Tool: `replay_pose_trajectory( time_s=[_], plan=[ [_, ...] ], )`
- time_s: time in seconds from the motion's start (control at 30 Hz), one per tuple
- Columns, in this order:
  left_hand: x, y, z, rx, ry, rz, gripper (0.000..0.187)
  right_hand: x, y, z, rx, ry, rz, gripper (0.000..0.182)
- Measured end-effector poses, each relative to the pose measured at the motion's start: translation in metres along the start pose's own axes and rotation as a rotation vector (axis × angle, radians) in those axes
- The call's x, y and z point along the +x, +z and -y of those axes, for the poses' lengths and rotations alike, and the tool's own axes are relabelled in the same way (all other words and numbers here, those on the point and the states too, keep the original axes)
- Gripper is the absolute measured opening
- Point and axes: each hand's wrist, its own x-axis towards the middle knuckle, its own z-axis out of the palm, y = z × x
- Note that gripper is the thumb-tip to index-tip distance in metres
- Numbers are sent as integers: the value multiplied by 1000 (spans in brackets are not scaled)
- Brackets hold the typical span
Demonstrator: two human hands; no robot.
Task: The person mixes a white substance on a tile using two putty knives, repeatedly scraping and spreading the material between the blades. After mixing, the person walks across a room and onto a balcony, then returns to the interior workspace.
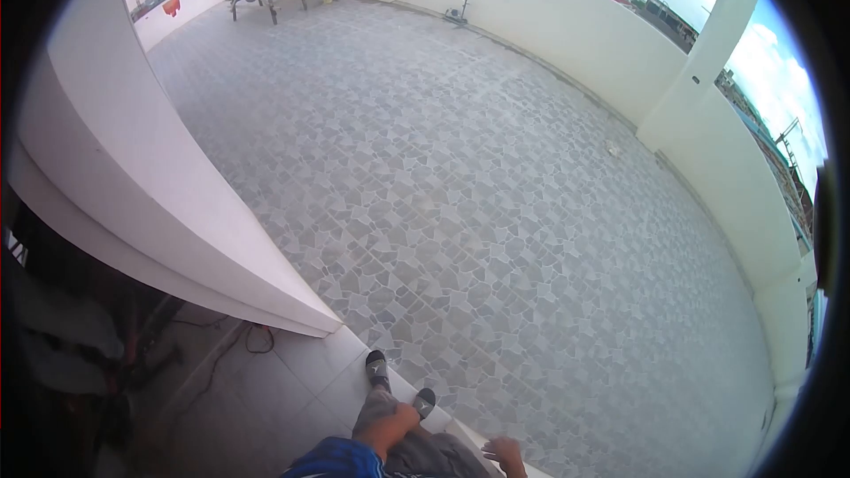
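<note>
Tiled terrace floor (496, 212) | right hand (505, 454) empty, fingers pointing forward | left forearm (390, 429) bent

Wore two dark slip-on shoes with grey tops (376, 367), small and seen from above. Stood with one shoe in front on the pale floor tile (292, 389), right at the edge of the patterned grey paving (460, 212), and the other just behind it, to the right. Wore baggy grey cloth trousers (416, 453) above them, creased and bent at the knee.
</note>
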Motion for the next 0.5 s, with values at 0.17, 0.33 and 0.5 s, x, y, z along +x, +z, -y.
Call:
replay_pose_trajectory(
  time_s=[0.17,0.33,0.5],
  plan=[
    [-11,-28,2,-1,43,147,28,4,6,2,-26,40,61,25],
    [-29,-60,3,45,81,226,27,-10,17,25,180,60,-41,26],
    [-18,-13,-3,45,104,-28,29,-12,17,28,99,102,-44,27]
  ],
)
